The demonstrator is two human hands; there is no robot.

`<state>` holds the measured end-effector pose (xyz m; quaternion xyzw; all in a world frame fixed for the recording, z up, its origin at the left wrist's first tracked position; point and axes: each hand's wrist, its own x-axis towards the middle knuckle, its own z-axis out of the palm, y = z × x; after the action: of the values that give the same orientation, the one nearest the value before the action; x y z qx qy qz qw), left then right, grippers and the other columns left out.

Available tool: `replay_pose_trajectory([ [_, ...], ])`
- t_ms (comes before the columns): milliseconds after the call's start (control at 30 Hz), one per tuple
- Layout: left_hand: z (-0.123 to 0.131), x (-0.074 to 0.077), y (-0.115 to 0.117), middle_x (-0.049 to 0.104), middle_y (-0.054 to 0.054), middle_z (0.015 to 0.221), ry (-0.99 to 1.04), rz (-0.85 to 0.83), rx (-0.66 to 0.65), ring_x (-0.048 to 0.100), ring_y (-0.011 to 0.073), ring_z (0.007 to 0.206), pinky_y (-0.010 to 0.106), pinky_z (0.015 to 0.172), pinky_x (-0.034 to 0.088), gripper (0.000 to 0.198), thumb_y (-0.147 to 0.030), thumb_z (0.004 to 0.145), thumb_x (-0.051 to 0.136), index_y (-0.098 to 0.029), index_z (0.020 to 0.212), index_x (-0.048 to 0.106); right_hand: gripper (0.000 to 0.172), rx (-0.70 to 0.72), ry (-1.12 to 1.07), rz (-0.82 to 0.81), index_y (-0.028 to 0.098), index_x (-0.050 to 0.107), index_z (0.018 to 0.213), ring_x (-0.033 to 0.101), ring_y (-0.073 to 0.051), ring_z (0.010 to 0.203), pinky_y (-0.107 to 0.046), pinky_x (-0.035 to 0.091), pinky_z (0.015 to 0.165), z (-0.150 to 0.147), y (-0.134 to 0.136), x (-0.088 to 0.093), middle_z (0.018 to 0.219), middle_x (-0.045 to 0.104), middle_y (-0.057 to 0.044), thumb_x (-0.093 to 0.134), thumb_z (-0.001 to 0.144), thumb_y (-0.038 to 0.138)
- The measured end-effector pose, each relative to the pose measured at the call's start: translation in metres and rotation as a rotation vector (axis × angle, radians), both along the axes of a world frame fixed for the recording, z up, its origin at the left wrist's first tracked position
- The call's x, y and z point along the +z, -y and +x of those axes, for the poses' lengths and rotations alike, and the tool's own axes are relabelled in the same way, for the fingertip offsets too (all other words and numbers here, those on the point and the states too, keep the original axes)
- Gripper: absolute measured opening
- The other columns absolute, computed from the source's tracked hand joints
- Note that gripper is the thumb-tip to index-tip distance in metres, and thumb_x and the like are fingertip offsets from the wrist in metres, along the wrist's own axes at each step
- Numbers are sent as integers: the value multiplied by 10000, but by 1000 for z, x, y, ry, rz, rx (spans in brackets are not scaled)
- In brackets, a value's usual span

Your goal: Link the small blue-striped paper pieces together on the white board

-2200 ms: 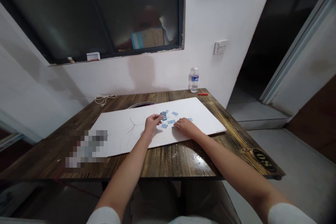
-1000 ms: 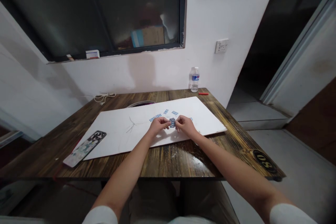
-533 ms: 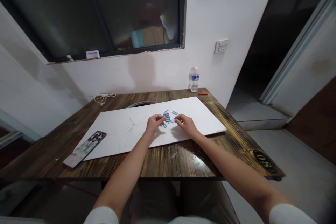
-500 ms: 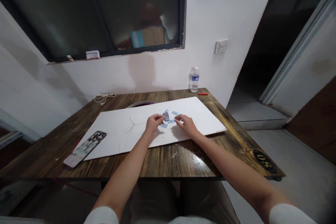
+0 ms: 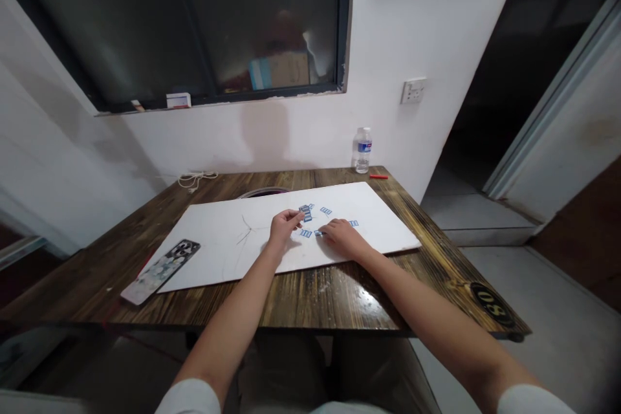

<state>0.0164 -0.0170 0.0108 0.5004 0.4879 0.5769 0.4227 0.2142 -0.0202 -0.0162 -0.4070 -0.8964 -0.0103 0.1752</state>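
My left hand [image 5: 285, 226] pinches a small dark piece with pale stripes [image 5: 305, 212], held up over the white board [image 5: 213, 246]. My right hand [image 5: 342, 236] is low on the board, its fingers close together on a small blue-striped piece [image 5: 318, 233] that they partly cover. Around the hands lie more such pieces: one at the back [image 5: 325, 211], one near the left fingertips [image 5: 306, 233], and another right of my right hand [image 5: 354, 223]. A further piece is partly hidden behind the one in my left hand.
Thin dark lines [image 5: 248, 230] mark the board's left half. A patterned phone [image 5: 160, 272] overlaps its left edge. On the wooden table [image 5: 310, 301] are a white cable [image 5: 196, 178], a water bottle [image 5: 363, 150] and a red stick-like object [image 5: 378, 176], all toward the back.
My right hand has come down onto the blue-striped piece, its fingers drawing together. The piece to its right has come into view. My left hand still pinches its piece. The camera view shifted slightly.
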Motion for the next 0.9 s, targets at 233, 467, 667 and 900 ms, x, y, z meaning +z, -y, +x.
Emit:
replay_pose_trajectory([
  [233, 0, -1, -2, 587, -10, 521, -10, 1, 5, 506, 103, 478, 234, 498, 356, 370, -456, 523, 818, -155, 686, 677, 186, 53, 80, 22, 172, 681, 1034, 618, -215, 937, -296, 384, 802, 4, 1, 7, 964, 714, -86, 582, 877, 189],
  [467, 0, -2, -2, 589, -6, 516, -33, -12, 4, 511, 107, 481, 235, 498, 358, 375, -454, 517, 822, -151, 688, 681, 158, 56, 112, 37, 155, 683, 997, 622, -206, 880, -297, 369, 761, 5, 1, 9, 927, 706, -88, 569, 891, 178],
  [667, 0, -3, -3, 602, -3, 539, -42, -8, 0, 523, 110, 494, 237, 506, 367, 365, -454, 534, 817, -155, 693, 681, 180, 48, 135, 39, 149, 680, 1026, 614, -199, 885, -296, 369, 771, 3, -2, 5, 938, 694, -93, 549, 907, 179],
  [900, 2, 0, 0, 591, -2, 522, -48, -10, -2, 513, 113, 489, 237, 493, 366, 394, -481, 513, 820, -157, 687, 679, 231, 46, 157, 68, 159, 671, 1087, 609, -220, 895, -311, 369, 767, 0, -2, 2, 967, 678, -109, 504, 932, 194],
])
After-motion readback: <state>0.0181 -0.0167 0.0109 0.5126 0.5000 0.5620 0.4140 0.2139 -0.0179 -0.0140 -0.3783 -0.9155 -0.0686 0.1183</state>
